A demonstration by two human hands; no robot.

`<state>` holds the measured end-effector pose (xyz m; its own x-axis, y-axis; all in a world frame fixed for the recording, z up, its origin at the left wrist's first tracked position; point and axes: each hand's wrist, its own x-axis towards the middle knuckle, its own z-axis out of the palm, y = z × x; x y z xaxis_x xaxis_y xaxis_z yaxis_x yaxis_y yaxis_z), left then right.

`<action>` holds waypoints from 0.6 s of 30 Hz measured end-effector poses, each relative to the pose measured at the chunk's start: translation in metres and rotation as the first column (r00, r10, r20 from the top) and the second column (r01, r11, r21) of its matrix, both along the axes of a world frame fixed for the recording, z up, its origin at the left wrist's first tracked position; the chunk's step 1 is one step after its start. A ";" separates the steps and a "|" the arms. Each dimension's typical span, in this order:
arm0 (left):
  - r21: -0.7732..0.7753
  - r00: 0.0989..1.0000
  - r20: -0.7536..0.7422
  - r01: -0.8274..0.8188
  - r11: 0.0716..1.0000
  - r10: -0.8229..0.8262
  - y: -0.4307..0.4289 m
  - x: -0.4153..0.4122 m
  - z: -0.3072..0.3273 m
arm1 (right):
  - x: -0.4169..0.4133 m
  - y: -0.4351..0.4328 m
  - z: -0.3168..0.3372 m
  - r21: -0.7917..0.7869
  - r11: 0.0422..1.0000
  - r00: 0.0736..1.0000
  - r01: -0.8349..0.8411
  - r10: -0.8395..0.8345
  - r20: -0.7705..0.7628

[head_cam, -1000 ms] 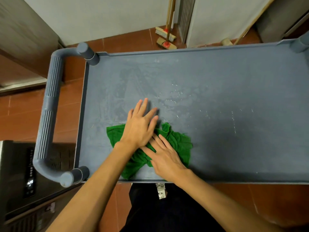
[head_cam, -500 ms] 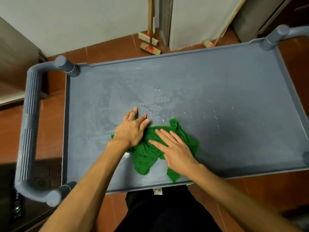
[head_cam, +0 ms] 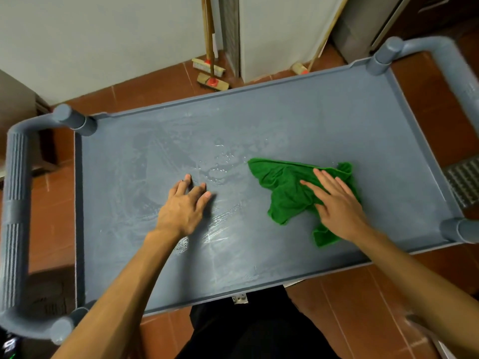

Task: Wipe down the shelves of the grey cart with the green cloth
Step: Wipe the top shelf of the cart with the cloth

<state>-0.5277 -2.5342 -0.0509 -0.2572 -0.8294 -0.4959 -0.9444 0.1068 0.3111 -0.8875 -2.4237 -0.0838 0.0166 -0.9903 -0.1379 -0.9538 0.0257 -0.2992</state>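
Cart shelf (head_cam: pixel 285 125): right hand (head_cam: pixel 337 203), fingers (head_cam: pixel 322 178) flat, slid green cloth (head_cam: pixel 282 182) right; left hand (head_cam: pixel 181 208) off.

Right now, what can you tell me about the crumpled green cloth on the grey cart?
The crumpled green cloth looks like soft, fuzzy towelling, bright green all over. It lies bunched and wrinkled on the right half of the top shelf of the grey plastic cart. The right hand presses on it with straight fingers; the left hand does not touch it.
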 end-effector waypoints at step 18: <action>-0.203 0.957 0.194 0.255 0.945 -0.216 0.034 -0.053 0.017 | -0.036 0.010 0.008 0.091 0.923 0.926 0.375 -0.367 -0.094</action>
